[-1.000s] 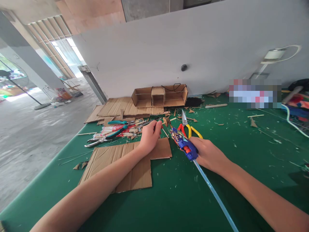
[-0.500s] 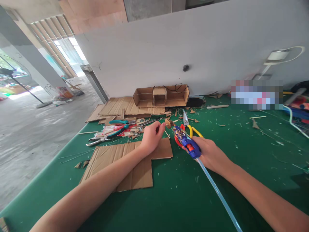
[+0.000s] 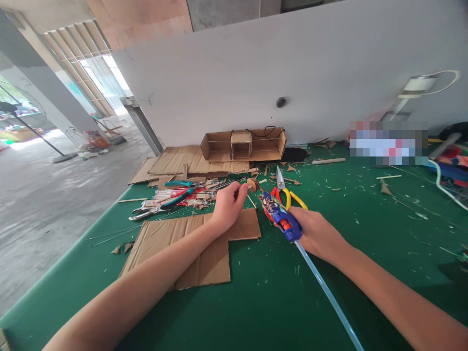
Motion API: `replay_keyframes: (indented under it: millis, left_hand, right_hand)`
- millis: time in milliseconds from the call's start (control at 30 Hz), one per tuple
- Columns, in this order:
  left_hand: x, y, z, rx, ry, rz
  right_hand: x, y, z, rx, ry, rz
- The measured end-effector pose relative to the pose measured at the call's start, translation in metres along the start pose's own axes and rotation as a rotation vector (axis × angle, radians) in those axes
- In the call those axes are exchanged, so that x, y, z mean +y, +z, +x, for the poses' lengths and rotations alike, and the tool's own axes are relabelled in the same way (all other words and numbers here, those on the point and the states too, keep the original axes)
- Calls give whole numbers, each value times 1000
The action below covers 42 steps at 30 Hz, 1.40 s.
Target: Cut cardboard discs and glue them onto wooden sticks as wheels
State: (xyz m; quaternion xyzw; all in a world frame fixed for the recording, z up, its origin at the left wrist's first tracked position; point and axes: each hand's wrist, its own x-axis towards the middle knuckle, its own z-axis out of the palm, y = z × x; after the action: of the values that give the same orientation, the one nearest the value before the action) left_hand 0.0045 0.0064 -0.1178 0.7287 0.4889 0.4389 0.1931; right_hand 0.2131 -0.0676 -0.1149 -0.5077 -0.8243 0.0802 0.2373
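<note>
My left hand (image 3: 229, 204) pinches a small round tan piece (image 3: 252, 185), which looks like a cardboard disc, between thumb and fingers. In my right hand (image 3: 314, 226) is a blue glue gun (image 3: 281, 214), its fingers wrapped round the handle. A long clear glue stick (image 3: 325, 287) runs out of the gun's back end. The nozzle points at the disc and appears to touch or nearly touch it. Beneath my left forearm lies a notched cardboard sheet (image 3: 204, 265). Scissors (image 3: 281, 180) with yellow and red handles lie just beyond the gun.
An open cardboard box (image 3: 217, 146) with a middle compartment stands against the wall. Teal-handled pliers (image 3: 179, 197) lie among sticks and scraps at the left. Flat cardboard (image 3: 175, 161) is stacked behind them. A pale stick (image 3: 329, 161) lies at the back right.
The disc in my left hand has turned slightly against the nozzle, and the glue gun has shifted a little left. Otherwise the scene stays the same.
</note>
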Motion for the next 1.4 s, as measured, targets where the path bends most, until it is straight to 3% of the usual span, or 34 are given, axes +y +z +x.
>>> replay_keyframes:
  millis: [600, 933, 1400]
  left_hand:
    - [3, -1, -1, -36, 33, 16]
    - [4, 0, 0, -30, -57, -143]
    - [3, 0, 2, -28, -100, -177]
  right_hand:
    - [1, 2, -1, 20, -33, -26]
    - [2, 2, -2, 13, -80, -31]
    - [-1, -1, -1, 6, -121, -45]
